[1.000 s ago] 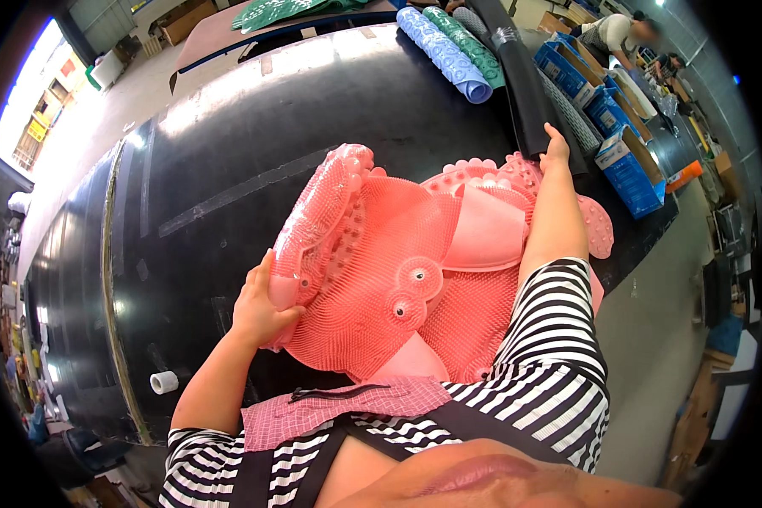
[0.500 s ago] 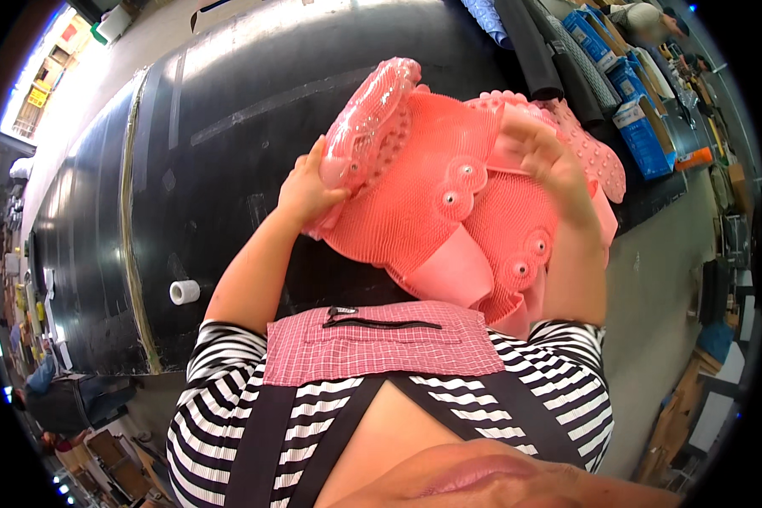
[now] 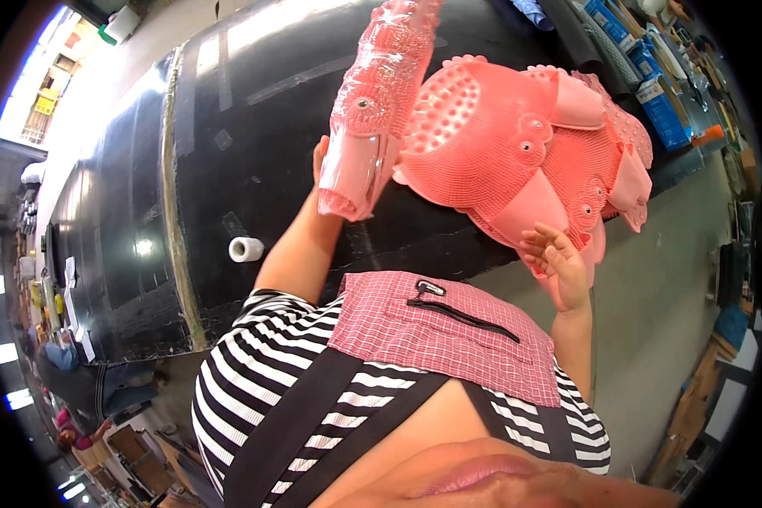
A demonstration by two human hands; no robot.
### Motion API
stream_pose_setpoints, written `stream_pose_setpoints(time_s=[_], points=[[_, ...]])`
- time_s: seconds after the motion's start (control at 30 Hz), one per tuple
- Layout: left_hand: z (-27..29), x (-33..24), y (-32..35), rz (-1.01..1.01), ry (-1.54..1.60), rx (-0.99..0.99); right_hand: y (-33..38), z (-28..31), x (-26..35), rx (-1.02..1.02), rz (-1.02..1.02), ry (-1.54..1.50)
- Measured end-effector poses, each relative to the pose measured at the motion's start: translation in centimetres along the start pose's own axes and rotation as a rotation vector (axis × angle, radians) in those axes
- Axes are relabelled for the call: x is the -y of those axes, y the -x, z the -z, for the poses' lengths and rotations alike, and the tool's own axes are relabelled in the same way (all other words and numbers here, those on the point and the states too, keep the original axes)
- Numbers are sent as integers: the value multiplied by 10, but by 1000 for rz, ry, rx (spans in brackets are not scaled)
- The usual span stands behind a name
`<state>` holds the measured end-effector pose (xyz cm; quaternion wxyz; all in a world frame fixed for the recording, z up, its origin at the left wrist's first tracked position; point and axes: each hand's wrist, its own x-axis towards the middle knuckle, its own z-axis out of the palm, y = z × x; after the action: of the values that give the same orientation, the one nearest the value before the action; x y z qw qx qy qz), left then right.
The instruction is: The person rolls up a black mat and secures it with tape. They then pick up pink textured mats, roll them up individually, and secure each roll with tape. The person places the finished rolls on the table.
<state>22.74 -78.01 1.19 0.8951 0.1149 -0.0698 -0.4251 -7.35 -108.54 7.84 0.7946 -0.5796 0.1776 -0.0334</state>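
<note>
My left hand (image 3: 321,162) grips a rolled-up pink mat (image 3: 374,102) wrapped in shiny clear film. The roll stands raised over the black table, its lower end tilted toward me, and it hides most of those fingers. To the right, several soft pink mats (image 3: 491,140) lie loosely overlapped, with ribbed surfaces, raised bumps and round eye-like discs. My right hand (image 3: 560,261) hangs by their near edge, fingers apart and holding nothing. Whether it touches the lowest flap, I cannot tell.
A small white roll (image 3: 245,249) lies on the black table (image 3: 220,190), left of my forearm. Dark rolled sheets (image 3: 571,42) lie at the back right. Beyond them are blue cartons (image 3: 665,110). At the lower left, a person (image 3: 89,381) is in the background.
My left hand has lifted the wrapped roll up and away from the loose mats. My right hand has come off the mats and moved down toward me. The view has shifted.
</note>
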Motion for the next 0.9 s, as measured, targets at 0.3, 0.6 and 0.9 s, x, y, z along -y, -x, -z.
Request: stream_pose_setpoints(time_s=[0.3,0.6,0.9], points=[[-12,-34,90,118,151,-15,-30,-98,-29,133,-140,131],[-22,-169,194,-91,-316,-112,-40,-146,-70,234,-236,269],[59,-319,159,-368,-1694,-778,-28,-116,-92,57,-165,366]])
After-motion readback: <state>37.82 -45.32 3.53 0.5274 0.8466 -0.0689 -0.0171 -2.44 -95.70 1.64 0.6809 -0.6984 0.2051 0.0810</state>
